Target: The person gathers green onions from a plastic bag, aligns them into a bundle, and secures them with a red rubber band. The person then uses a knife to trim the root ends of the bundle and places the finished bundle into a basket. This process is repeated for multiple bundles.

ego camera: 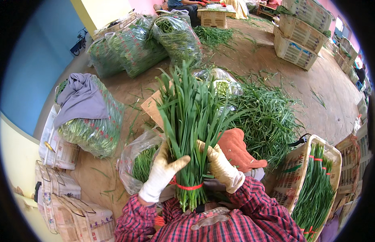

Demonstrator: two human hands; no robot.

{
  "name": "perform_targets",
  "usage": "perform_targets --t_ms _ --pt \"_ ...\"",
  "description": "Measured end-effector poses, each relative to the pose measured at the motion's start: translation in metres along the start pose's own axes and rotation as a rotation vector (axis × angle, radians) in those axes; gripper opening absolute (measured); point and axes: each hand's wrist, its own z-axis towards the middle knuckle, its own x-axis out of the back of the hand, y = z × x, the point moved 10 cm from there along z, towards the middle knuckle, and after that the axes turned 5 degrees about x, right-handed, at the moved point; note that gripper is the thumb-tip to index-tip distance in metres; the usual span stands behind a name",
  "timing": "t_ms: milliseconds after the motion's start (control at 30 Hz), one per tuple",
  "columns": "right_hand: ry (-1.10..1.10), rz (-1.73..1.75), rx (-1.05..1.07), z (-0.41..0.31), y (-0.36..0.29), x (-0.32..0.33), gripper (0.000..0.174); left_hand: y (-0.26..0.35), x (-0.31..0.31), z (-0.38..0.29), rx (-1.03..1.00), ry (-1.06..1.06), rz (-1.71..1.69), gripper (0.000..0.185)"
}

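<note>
An upright bunch of long green leafy stalks, probably Chinese chives [190, 136], stands before my body, its leaves pointing away. A red band [190, 187] circles it near the pale cut ends. My left hand [164, 172], in a stained white glove, lies against the bunch's left side, its thumb across the front. Gloved likewise, my right hand [222, 165] touches the right side of the leaves, with its fingertips partly among them. Behind the bunch, a wooden board [152, 107] is partly hidden. An orange cloth [237, 148] lies just beyond my right hand.
Loose green leaves [266, 118] are heaped ahead right. A plastic crate [314, 181] at right holds banded bunches. An open plastic bag [139, 163] of stalks is at left, beyond it a wrapped bale [90, 133] under a grey cloth. A person [187, 7] sits at the far crate table.
</note>
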Motion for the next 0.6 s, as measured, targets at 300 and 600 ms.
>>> perform_targets --t_ms 300,600 --pt "0.002 -0.023 0.015 -0.023 -0.04 0.004 0.059 -0.001 -0.013 0.012 0.022 0.105 -0.034 0.065" --pt "0.24 -0.088 0.248 -0.014 -0.032 0.053 0.049 -0.019 -0.007 0.016 0.133 0.172 -0.235 0.037"
